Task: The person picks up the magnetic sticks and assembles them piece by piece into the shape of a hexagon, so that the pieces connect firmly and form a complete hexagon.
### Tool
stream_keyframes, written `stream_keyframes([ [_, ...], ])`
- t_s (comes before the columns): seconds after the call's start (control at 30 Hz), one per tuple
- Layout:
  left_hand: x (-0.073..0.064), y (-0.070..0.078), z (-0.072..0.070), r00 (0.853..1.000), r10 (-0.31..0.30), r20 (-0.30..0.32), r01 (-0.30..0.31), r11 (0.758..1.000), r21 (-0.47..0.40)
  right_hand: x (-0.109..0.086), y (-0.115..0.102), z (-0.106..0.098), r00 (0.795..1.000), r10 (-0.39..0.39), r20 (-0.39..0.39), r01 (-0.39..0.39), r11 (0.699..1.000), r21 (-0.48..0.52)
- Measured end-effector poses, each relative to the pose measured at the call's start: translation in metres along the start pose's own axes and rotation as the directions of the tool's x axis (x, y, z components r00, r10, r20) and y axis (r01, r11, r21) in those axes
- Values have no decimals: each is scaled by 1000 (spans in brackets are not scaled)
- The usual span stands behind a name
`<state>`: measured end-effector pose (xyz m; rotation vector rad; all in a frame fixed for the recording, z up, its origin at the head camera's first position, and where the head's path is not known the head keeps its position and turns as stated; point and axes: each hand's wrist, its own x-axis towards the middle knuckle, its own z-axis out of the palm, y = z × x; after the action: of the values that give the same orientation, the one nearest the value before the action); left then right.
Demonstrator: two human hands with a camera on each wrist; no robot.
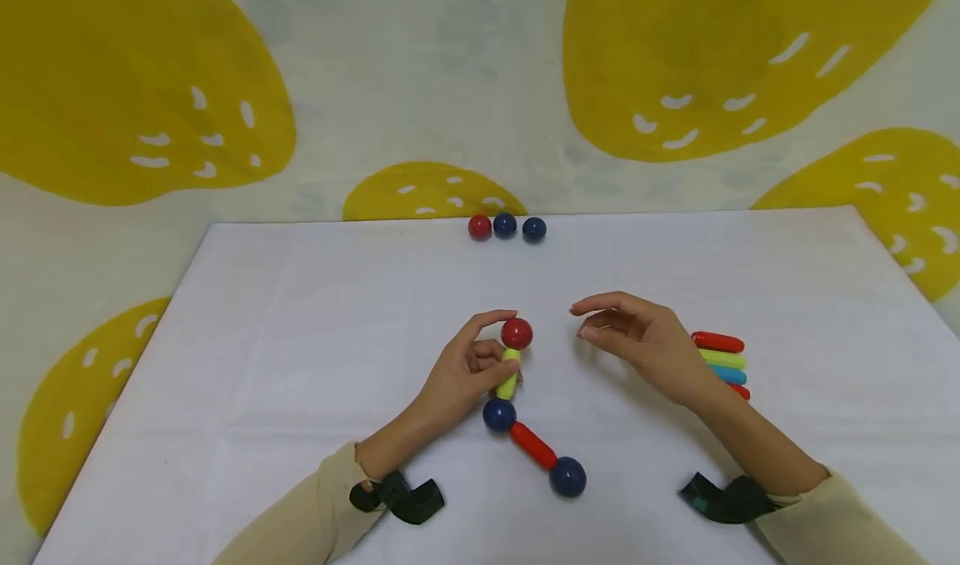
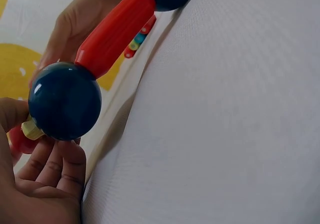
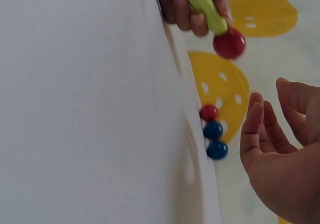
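My left hand (image 1: pixel 465 373) pinches a yellow-green rod (image 1: pixel 507 375) in a joined chain of balls and rods. At the rod's upper end is a red ball (image 1: pixel 517 333), with the index fingertip close to it. Its lower end meets a blue ball (image 1: pixel 498 415), from which a red rod (image 1: pixel 533 446) slants down to another blue ball (image 1: pixel 567 477). In the left wrist view the nearer blue ball (image 2: pixel 65 101) hides most of the yellow-green rod. My right hand (image 1: pixel 652 344) hovers to the right of the chain, fingers loosely bent and holding nothing, as the right wrist view also shows.
Along the white table's (image 1: pixel 337 298) far edge sit a loose red ball (image 1: pixel 480 227) and two blue balls (image 1: pixel 505 225). Several coloured rods (image 1: pixel 722 359) lie side by side beyond my right wrist, partly covered by it. A patterned cloth (image 1: pixel 420 90) hangs behind the table.
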<state>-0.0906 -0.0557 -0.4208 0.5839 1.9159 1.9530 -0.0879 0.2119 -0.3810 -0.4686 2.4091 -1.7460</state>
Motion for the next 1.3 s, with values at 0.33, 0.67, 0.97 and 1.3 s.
stream_keyframes([
  [0.33,-1,6,0,1000,-3,-6,3,999,-36,-28,6,-59,994,18,-111,-36,987,-158],
  [0.67,-4,28,3,1000,-1,9,1,999,-47,-53,32,-106,982,33,-184,-88,950,-299],
  [0.97,-4,27,4,1000,10,16,-10,999,-32,-59,56,-132,978,159,-133,-202,874,-442],
  [1.3,-5,29,4,1000,-15,14,15,1000,-15,-61,63,-137,984,153,-93,-179,824,-538],
])
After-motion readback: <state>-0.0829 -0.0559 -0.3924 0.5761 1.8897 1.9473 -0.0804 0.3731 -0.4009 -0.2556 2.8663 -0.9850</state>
